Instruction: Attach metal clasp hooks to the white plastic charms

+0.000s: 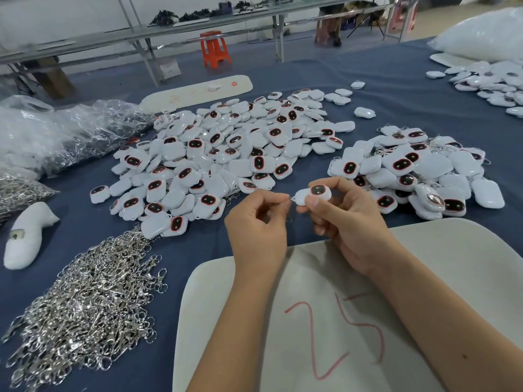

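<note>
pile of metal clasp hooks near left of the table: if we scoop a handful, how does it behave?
The clasp hook pile is a dense tangle of loops, so hooks would likely snag and lift in clumps, not singly. Strays at its edge suggest loose ones slide on the blue cloth. Bare metal: probably heavy for its size, rigid, not fragile.

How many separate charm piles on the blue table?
3: big pile centre, smaller pile right of the hands, third pile far right, cut by the frame edge. More may lie out of view.
</note>
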Tool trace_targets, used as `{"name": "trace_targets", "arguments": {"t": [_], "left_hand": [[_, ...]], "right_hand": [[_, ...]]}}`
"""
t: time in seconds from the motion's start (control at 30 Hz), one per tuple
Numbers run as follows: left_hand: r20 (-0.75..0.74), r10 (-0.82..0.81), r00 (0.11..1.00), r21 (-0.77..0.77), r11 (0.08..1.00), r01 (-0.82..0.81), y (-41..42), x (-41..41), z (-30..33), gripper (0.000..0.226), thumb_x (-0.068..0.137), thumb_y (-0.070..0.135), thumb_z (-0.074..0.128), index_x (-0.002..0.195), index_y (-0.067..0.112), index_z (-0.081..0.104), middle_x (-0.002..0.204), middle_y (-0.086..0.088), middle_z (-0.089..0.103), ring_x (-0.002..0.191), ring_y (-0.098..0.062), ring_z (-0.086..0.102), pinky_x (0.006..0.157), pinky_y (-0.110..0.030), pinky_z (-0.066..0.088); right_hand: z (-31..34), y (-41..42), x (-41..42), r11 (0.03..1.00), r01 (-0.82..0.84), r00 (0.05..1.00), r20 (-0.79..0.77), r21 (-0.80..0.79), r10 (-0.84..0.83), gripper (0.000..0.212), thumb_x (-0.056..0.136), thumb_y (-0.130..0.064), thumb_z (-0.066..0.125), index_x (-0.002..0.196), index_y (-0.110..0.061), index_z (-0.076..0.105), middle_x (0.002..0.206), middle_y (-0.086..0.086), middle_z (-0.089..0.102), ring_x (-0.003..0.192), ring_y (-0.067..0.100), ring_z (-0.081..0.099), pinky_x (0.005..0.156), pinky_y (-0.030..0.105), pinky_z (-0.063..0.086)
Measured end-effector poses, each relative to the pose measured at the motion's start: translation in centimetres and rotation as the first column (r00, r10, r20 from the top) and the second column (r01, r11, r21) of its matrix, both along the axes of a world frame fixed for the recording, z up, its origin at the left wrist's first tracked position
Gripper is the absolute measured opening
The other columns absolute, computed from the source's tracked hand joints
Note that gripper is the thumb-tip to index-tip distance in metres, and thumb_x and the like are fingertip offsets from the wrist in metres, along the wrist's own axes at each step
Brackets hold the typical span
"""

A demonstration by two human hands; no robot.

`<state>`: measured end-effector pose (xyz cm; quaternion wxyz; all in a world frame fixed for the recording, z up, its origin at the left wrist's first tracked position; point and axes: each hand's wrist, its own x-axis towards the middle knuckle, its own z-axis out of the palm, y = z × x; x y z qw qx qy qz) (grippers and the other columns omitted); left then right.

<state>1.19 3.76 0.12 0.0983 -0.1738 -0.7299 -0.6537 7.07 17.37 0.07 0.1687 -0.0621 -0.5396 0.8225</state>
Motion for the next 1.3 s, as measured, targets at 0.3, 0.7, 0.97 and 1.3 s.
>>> {"name": "trace_targets", "arguments": {"t": [0.3, 0.7, 0.97, 1.3], "left_hand": [[-0.411, -0.054, 0.91, -0.347, 0.933, -0.101, -0.5, 0.0, 0.1, 0.016, 0.084, -0.005, 0.068, 0.084, 0.01, 0.075, 0.082, 0.002, 0.071, 0.08, -0.019, 0.064, 0.074, -0.031, 0.049], [0.342, -0.259, 0.903, 0.341, 0.93, 0.138, 1.2, 0.8, 0.4, 0.023, 0.099, 0.003, 0.06, 0.082, 0.014, 0.072, 0.075, -0.003, 0.072, 0.068, -0.011, 0.06, 0.068, -0.024, 0.052], [-0.091, -0.031, 0.995, -0.29, 0.957, 0.004, -0.2, 0.1, 0.5, 0.014, 0.094, 0.006, 0.066, 0.082, 0.013, 0.07, 0.073, 0.009, 0.066, 0.068, -0.008, 0.059, 0.067, -0.023, 0.045], [-0.194, -0.114, 0.974, -0.649, 0.759, -0.04, -0.4, 0.3, 1.1, 0.012, 0.095, 0.007, 0.057, 0.091, 0.01, 0.069, 0.092, -0.006, 0.067, 0.087, -0.027, 0.058, 0.077, -0.041, 0.041]], "right_hand": [[-0.2, 0.0, 0.1, 0.996, 0.06, 0.998, 0.027, 0.07, -0.062, 0.03, 0.082, -0.021, 0.084, 0.106, -0.016, 0.068, 0.088, 0.02, 0.076, 0.065, 0.023, 0.055, 0.054, 0.025, 0.048], [0.2, 0.0, 0.0, 0.999, 0.009, 0.997, -0.074, 0.044, -0.006, 0.035, 0.08, -0.02, 0.076, 0.113, -0.014, 0.069, 0.066, -0.002, 0.061, 0.055, 0.01, 0.049, 0.051, 0.02, 0.045], [-0.4, 0.1, -0.3, 0.997, 0.038, 0.999, -0.033, 0.063, -0.036, 0.034, 0.079, -0.023, 0.081, 0.11, -0.016, 0.069, 0.082, 0.013, 0.074, 0.058, 0.012, 0.053, 0.052, 0.022, 0.047], [-0.7, 0.1, -0.3, 0.962, 0.03, 1.0, 0.001, 0.27, -0.031, 0.026, 0.088, -0.019, 0.075, 0.111, -0.013, 0.066, 0.081, 0.009, 0.071, 0.067, 0.026, 0.054, 0.055, 0.025, 0.05]]}}
